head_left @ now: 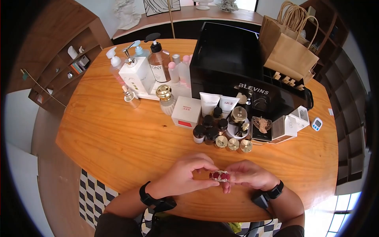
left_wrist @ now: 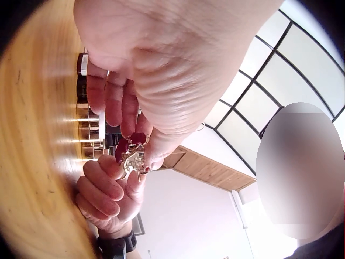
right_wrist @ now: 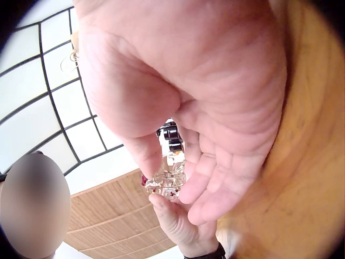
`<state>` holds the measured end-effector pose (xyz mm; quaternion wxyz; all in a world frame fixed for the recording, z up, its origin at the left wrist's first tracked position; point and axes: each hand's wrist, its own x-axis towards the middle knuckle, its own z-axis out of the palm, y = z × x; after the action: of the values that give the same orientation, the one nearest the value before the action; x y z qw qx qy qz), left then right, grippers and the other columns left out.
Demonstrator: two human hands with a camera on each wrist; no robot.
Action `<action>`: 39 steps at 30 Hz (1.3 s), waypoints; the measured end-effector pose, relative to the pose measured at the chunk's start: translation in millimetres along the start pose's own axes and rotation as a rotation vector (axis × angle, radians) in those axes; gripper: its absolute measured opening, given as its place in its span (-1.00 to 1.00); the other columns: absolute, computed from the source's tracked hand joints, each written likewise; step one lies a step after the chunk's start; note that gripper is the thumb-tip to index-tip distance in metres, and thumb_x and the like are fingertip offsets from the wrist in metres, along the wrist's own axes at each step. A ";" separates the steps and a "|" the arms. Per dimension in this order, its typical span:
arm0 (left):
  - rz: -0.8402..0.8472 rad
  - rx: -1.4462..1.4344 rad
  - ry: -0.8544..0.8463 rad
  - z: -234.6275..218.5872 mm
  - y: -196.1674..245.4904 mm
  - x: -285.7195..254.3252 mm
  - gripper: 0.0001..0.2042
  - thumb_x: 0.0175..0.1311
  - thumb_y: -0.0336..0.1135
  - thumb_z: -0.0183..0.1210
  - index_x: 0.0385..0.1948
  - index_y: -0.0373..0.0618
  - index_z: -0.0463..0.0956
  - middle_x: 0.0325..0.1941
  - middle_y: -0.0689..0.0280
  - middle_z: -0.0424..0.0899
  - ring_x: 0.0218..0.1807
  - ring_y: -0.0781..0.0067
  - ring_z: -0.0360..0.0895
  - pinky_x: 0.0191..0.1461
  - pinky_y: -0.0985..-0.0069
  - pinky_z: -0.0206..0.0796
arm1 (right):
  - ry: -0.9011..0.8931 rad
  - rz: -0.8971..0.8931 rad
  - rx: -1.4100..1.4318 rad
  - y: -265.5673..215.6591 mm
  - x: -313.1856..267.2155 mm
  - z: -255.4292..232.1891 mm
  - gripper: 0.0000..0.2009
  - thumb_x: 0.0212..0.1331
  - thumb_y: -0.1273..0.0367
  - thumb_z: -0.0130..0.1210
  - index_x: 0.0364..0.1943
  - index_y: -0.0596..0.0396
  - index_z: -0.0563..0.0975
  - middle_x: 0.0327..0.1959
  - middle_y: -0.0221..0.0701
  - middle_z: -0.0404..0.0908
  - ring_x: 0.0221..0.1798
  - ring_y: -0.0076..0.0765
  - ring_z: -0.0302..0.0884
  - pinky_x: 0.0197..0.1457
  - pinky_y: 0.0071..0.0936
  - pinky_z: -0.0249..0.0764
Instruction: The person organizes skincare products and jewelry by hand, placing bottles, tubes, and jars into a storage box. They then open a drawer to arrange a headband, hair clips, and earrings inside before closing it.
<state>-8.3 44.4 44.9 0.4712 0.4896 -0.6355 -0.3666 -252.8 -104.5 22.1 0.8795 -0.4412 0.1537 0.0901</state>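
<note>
Both hands hold a small jewelled ornament (head_left: 219,176) with deep red stones set in gold-coloured metal, just over the table's near side. At its left end, the thumb and index finger of my left hand (head_left: 183,175) pinch it. The right hand (head_left: 250,175) grips the other end between thumb and fingers. In the left wrist view the ornament (left_wrist: 132,154) shows its red stones and a glittering, openwork metal side. Seen from the right wrist, the ornament (right_wrist: 166,181) shows mostly its pale, shiny side, partly covered by fingers.
Beyond the hands stand several gold-lidded jars (head_left: 233,144), dark-capped bottles (head_left: 199,134) and white tubes (head_left: 228,103). A black BLEVINS case (head_left: 233,51) fills the back, with paper bags (head_left: 290,53) behind it. Pump bottles (head_left: 159,65) stand back left; a small timer (head_left: 316,124) lies right.
</note>
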 end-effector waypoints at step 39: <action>0.077 -0.024 -0.092 3.1 -9.2 -4.6 -0.76 0.24 -0.33 0.52 -0.11 -0.10 0.71 -0.01 0.29 0.73 0.00 0.27 0.67 0.04 0.36 0.50 | 0.028 0.014 -0.203 -7.3 -1.9 11.7 -0.70 0.57 0.36 0.15 0.16 0.34 0.58 -0.05 -0.20 0.79 0.02 -0.31 0.77 0.20 -0.39 0.61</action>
<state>-8.3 46.5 34.3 0.4612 0.4418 -0.6702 -0.3780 -250.2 -99.4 34.8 0.8275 -0.5281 0.1590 0.1051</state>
